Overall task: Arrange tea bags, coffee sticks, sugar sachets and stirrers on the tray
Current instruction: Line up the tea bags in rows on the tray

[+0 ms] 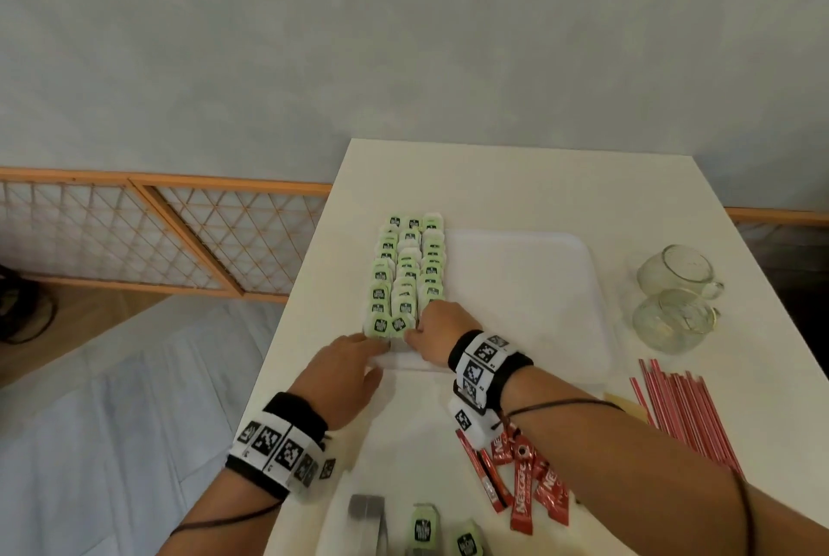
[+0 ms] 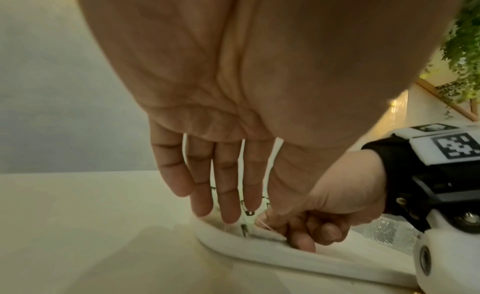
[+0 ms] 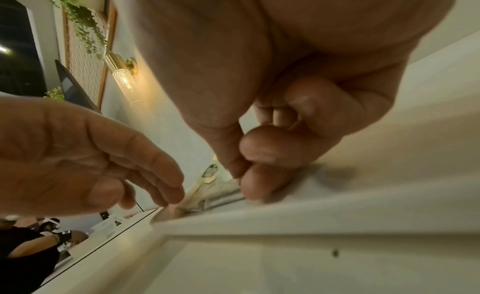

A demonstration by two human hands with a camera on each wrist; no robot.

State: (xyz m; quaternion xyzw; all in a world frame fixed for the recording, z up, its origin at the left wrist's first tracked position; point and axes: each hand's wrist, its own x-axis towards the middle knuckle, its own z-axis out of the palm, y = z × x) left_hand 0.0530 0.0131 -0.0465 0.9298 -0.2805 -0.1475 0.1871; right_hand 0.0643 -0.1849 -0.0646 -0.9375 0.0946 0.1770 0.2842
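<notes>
Green-tagged tea bags (image 1: 406,273) lie in three rows along the left side of the white tray (image 1: 529,286). My left hand (image 1: 380,344) reaches to the tray's near left corner with straight fingers (image 2: 228,212), whose tips touch the nearest bags by the rim (image 2: 259,249). Beside it, my right hand (image 1: 410,333) is curled, thumb and forefinger (image 3: 259,185) pinching the nearest tea bag (image 3: 221,192) of the rows. Red coffee sticks (image 1: 525,483) lie under my right forearm. Red stirrers (image 1: 686,412) lie at the right.
Two glass cups (image 1: 673,275) stand right of the tray. Loose tea bags (image 1: 424,528) and a grey metal item (image 1: 368,515) sit at the near edge. The table's left edge (image 1: 287,331) runs close to my left hand. A beige flat piece (image 1: 628,405) lies beside the stirrers.
</notes>
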